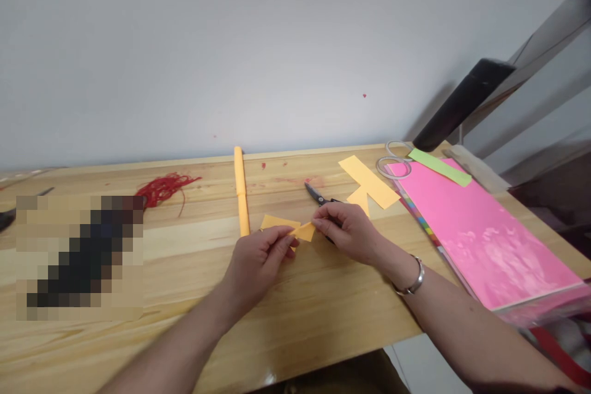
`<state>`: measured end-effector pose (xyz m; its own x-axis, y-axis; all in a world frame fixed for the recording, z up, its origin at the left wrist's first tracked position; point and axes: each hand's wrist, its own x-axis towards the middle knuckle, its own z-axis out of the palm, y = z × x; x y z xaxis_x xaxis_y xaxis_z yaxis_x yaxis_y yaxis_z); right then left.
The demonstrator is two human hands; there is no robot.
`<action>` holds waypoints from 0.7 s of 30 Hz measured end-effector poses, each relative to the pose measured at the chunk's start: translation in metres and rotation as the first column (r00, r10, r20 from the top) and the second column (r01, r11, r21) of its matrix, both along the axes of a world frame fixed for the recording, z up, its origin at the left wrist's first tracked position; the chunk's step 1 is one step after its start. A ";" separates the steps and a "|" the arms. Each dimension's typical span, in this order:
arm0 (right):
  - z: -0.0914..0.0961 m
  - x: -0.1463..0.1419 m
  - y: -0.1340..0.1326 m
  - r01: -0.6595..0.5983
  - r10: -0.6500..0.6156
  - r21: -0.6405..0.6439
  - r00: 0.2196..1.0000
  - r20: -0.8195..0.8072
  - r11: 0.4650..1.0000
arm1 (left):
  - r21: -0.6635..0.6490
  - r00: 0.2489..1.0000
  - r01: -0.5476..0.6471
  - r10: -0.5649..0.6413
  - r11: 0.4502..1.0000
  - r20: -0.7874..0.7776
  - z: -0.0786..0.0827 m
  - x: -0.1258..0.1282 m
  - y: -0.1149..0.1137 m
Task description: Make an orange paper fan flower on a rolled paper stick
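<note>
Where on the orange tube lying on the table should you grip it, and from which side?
Grip the tube near its middle, coming from above with fingers spanning its narrow width. It lies flat and long, pointing away from the table edge, so the middle should balance it. Its near end is crowded by the left hand holding the paper.

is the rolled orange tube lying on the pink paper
No, the orange tube lies on the bare wooden table beyond the left hand, well apart from the pink paper.
</note>
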<state>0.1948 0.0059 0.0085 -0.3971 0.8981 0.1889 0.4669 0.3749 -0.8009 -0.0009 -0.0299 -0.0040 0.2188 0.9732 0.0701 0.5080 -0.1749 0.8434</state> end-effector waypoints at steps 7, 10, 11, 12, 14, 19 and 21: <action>0.000 0.002 0.000 -0.027 0.027 0.008 1.000 0.001 1.000 | -0.002 0.999 0.007 -0.007 1.000 0.047 0.000 0.000 -0.001; 0.002 0.002 0.000 -0.038 0.038 -0.004 0.999 -0.001 0.999 | 0.000 0.998 0.018 -0.018 1.000 0.068 0.001 0.000 -0.001; 0.003 0.002 -0.001 -0.043 0.043 -0.016 0.999 -0.004 0.999 | -0.001 0.997 0.020 -0.020 1.000 0.069 0.001 0.000 -0.001; 0.005 0.002 -0.001 -0.054 0.054 -0.035 0.999 -0.007 0.998 | -0.001 0.997 0.023 -0.023 1.000 0.067 0.000 0.000 -0.001; 0.008 0.002 -0.003 -0.078 0.077 -0.078 0.997 -0.018 0.994 | 0.004 0.998 0.028 -0.028 1.000 0.056 -0.001 0.000 -0.001; 0.010 -0.002 -0.004 -0.098 0.093 -0.115 0.994 -0.049 0.989 | 0.045 0.997 0.072 -0.072 0.996 0.012 -0.003 0.002 -0.002; 0.007 -0.004 -0.004 -0.115 0.110 -0.103 0.993 -0.048 0.988 | 0.058 0.996 0.088 -0.088 0.994 -0.002 -0.003 0.002 -0.003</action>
